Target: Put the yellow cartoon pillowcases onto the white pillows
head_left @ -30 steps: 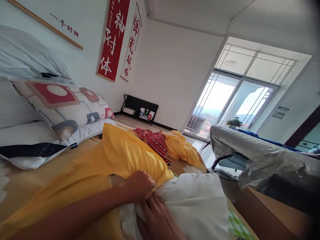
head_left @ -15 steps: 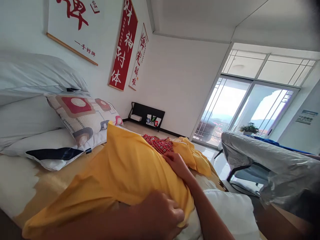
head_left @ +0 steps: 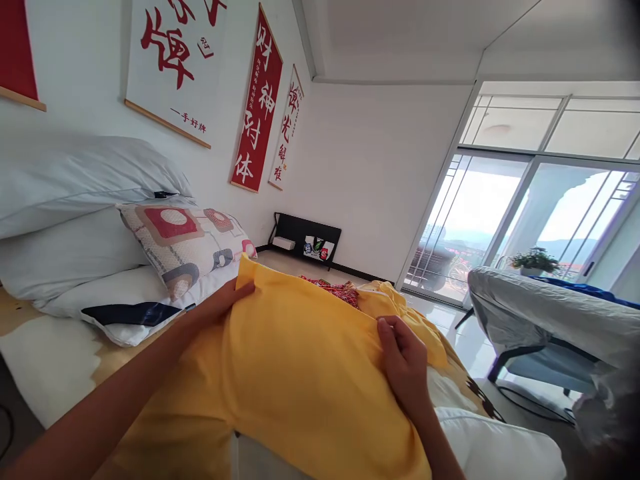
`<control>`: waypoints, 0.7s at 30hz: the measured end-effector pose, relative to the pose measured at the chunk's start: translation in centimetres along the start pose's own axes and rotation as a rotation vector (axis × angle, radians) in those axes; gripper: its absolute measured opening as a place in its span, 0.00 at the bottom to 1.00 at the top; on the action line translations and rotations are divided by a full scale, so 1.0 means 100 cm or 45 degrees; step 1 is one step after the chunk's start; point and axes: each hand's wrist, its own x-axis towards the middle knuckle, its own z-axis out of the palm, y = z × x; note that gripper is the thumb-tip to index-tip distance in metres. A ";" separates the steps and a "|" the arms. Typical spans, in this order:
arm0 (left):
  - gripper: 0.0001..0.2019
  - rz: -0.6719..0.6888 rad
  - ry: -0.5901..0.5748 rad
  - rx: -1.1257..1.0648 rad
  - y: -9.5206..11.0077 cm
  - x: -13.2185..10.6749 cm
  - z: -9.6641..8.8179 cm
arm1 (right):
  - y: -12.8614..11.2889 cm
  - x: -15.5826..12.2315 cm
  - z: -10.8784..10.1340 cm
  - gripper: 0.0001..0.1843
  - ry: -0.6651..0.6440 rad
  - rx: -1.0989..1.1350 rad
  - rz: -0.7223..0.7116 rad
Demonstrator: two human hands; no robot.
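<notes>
A yellow cloth [head_left: 310, 360] is spread over the bed in front of me, its upper edge raised. Its exact kind I cannot make out. My left hand [head_left: 231, 295] is closed on the cloth near its far left corner, the thumb and fingers partly hidden. At the far right, my right hand [head_left: 404, 353] pinches the same edge between thumb and curled fingers. Between the hands the edge is held stretched. Behind it lie a red checked cloth [head_left: 343, 292] and another bunched yellow cloth [head_left: 400, 310].
A patterned cushion [head_left: 185, 240] and stacked white pillows [head_left: 90, 173] stand on the left. A white pillow [head_left: 500, 443] lies at the near right. Further right is a plastic-covered table [head_left: 540, 300] with a chair [head_left: 550, 363] under it. A low black shelf [head_left: 295, 230] stands by the far wall.
My left hand has moved from the near part of the cloth to its far left corner. My right hand has shifted right along the edge. The view has turned slightly left.
</notes>
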 end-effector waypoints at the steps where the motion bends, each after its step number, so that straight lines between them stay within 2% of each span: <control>1: 0.36 -0.015 -0.009 0.001 -0.002 0.002 0.004 | 0.003 -0.002 -0.002 0.21 -0.032 -0.031 -0.004; 3: 0.33 0.049 0.085 0.069 -0.004 0.004 0.014 | 0.016 -0.005 -0.002 0.21 -0.180 -0.060 0.033; 6: 0.28 0.218 0.286 0.095 -0.001 0.006 0.027 | 0.044 -0.003 0.007 0.22 -0.517 -0.032 0.143; 9: 0.25 0.298 0.522 0.017 0.015 0.016 0.035 | 0.060 0.019 0.013 0.25 -0.725 -0.128 0.129; 11: 0.26 0.309 0.692 -0.075 0.034 0.027 0.038 | 0.055 0.045 0.007 0.26 -0.655 -0.296 0.017; 14: 0.27 0.291 0.839 -0.248 0.062 0.043 0.042 | 0.037 0.082 -0.016 0.25 -0.273 -0.529 -0.144; 15: 0.27 0.268 0.847 -0.288 0.066 0.047 0.043 | 0.033 0.087 -0.023 0.25 -0.159 -0.571 -0.159; 17: 0.28 0.172 0.770 -0.316 0.063 0.050 0.041 | 0.034 0.082 -0.030 0.24 -0.110 -0.562 -0.124; 21: 0.26 -0.015 0.310 -0.191 0.027 0.043 0.031 | 0.070 0.026 -0.013 0.29 -0.281 -0.288 -0.009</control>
